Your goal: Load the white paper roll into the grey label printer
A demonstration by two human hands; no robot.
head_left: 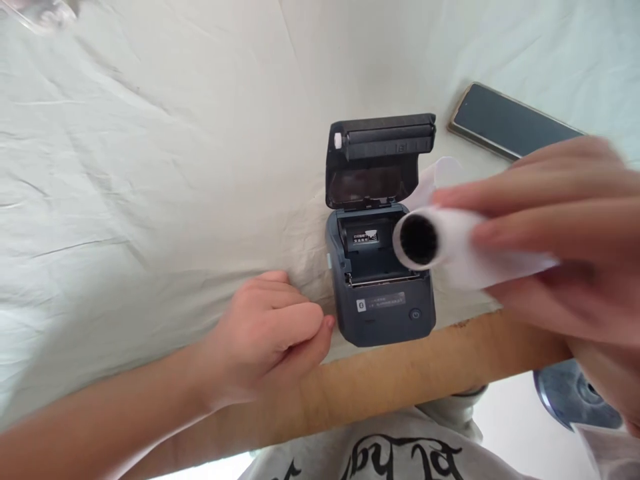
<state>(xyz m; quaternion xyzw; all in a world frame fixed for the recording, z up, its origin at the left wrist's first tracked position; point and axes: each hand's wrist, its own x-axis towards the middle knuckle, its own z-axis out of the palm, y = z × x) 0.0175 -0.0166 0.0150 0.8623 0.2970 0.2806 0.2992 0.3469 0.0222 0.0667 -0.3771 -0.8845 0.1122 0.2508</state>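
A dark blue label printer (383,310) stands on the cloth near the table's front edge. Its black lid (375,143) is raised, and the paper bay inside is exposed. My right hand (560,227), slightly blurred, is closed around a white paper roll (457,247). The roll's dark hollow core faces the printer, and it hovers over the bay's right side. A loose flap of its paper sticks up behind. Just left of the printer, my left hand (275,327) rests on the cloth with its fingers curled in a fist. Nothing shows in it.
A smartphone (515,120) lies at the back right, partly behind my right hand. The pale cloth (175,167) is wrinkled. A wooden edge (400,380) runs along the front. A dark round base (575,393) shows below at right. A transparent object (43,13) is cut off at top left.
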